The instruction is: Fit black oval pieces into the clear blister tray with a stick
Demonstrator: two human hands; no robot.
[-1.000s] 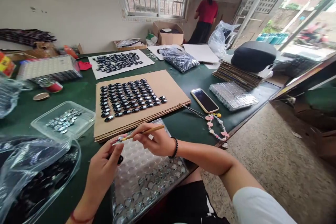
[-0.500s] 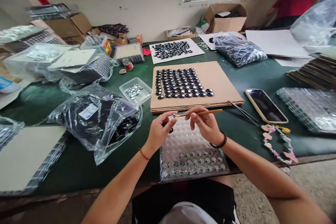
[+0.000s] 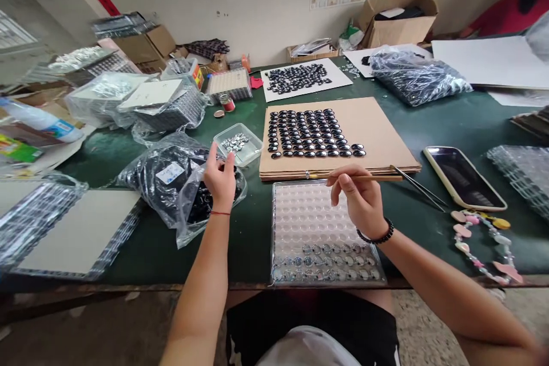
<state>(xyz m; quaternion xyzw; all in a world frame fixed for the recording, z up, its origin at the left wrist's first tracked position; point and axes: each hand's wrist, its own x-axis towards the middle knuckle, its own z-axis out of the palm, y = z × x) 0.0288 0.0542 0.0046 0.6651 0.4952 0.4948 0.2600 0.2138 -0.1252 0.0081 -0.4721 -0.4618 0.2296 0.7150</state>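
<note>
My right hand (image 3: 358, 197) pinches a thin wooden-handled stick (image 3: 377, 177), brush-like, with a small silvery bit at its left tip. It hovers over a clear blister tray (image 3: 315, 211), whose nearer rows hold round clear-and-silver pieces. My left hand (image 3: 221, 180) is raised by the clear plastic box (image 3: 251, 154) of small silver parts (image 3: 235, 142), thumb and forefinger apart. Dark shows between those fingers; I cannot tell whether it is a held piece or the black pieces (image 3: 199, 200) in the bag behind. Rows of glossy black ovals (image 3: 306, 134) lie on stacked cardboard (image 3: 364, 120).
Tweezers (image 3: 418, 186), a phone (image 3: 465, 177) and a beaded strap (image 3: 463, 234) lie at the right. A plastic bag (image 3: 150, 174) sits left of the box. More black pieces (image 3: 298, 77) cover a white board behind. A person in red (image 3: 501, 14) is at the far right.
My left hand has left the stick's tip and moved left to beside the box and bag. My right hand still holds the stick. The whole view has shifted, showing more of the left side.
</note>
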